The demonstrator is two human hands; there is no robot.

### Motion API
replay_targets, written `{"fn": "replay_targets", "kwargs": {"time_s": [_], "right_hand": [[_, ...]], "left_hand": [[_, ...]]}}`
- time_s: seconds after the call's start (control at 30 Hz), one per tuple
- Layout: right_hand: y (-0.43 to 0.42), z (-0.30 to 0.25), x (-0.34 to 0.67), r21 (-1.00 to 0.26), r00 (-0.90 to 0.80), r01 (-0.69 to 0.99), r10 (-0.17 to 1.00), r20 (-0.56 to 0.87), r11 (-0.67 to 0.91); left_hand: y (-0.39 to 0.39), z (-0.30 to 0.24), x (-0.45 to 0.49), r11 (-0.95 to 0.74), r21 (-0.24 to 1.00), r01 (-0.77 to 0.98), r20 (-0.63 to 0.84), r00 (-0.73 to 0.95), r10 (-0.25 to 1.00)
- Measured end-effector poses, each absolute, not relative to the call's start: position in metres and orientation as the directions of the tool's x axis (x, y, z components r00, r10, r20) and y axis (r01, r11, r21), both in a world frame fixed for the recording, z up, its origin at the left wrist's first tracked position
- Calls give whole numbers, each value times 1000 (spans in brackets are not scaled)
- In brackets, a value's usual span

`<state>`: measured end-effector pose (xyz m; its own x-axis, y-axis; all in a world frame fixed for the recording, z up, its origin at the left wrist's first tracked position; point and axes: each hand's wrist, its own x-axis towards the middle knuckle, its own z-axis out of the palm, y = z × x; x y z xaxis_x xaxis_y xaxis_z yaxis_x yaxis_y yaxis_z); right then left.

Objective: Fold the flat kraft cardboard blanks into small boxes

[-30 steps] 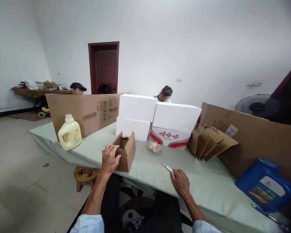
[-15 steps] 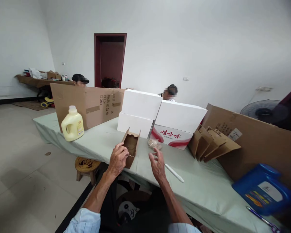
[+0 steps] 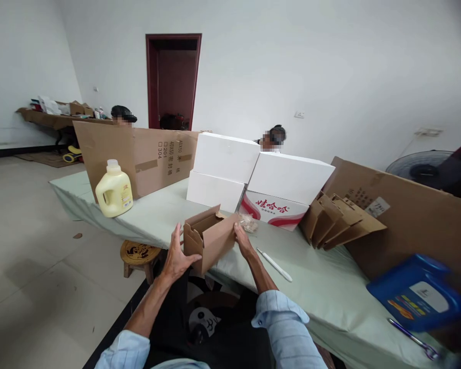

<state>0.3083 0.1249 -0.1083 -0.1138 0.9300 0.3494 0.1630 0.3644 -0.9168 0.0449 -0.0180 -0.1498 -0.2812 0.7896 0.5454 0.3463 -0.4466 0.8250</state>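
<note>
A small open-topped brown cardboard box [image 3: 218, 245] stands at the table's near edge, turned at an angle, its top flaps raised. My left hand [image 3: 175, 259] is around the near left end, with the thumb against the front and the fingers spread along the side. At the far right end, my right hand [image 3: 244, 242] grips the box edge, thumb up. Behind that hand lies a clear plastic bag [image 3: 248, 223] with small tan things in it, too small to name. A white pen-like stick [image 3: 274, 264] lies to the right of my right forearm.
White boxes [image 3: 226, 156] are stacked behind, beside a printed red-and-white carton [image 3: 274, 210]. A yellow jug [image 3: 114, 189] stands left, by a large carton [image 3: 157, 159]. Folded cardboard pieces [image 3: 338, 220], a blue jug [image 3: 418, 292] and a purple pen [image 3: 409, 333] are right. Two people sit beyond.
The cardboard box has been turned so its long side faces right. My right hand has moved from free space onto its far end; my left hand has shifted to its near left end.
</note>
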Motion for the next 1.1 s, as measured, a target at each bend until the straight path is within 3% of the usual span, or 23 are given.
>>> {"fn": "replay_targets", "kwargs": {"time_s": [0.13,0.3,0.43,0.57,0.67,0.73,0.9,1.1], "right_hand": [[117,-128,310,-930,-153,187,944,291,317],[83,-150,331,-931,-159,218,951,264,294],[51,-150,343,-922,-161,229,947,279,311],[23,-141,351,-897,-126,318,951,282,308],[10,-135,355,-869,-136,396,955,264,296],[6,-133,356,-861,-163,415,955,246,293],[3,-141,355,-867,-230,405,950,212,291],[-5,-150,344,-894,-195,362,959,204,264]], "left_hand": [[-23,-191,64,-320,861,395,465,-357,810],[-42,-205,57,-384,762,521,516,-130,847],[-42,-194,43,-437,782,446,520,-78,851],[-26,-168,26,-280,935,218,305,-89,948],[-12,-151,16,-143,963,227,172,-117,978],[-8,-146,10,-151,956,252,176,-78,981],[-20,-160,-1,-299,909,289,227,257,939],[-29,-170,8,-474,716,512,401,255,880]]}}
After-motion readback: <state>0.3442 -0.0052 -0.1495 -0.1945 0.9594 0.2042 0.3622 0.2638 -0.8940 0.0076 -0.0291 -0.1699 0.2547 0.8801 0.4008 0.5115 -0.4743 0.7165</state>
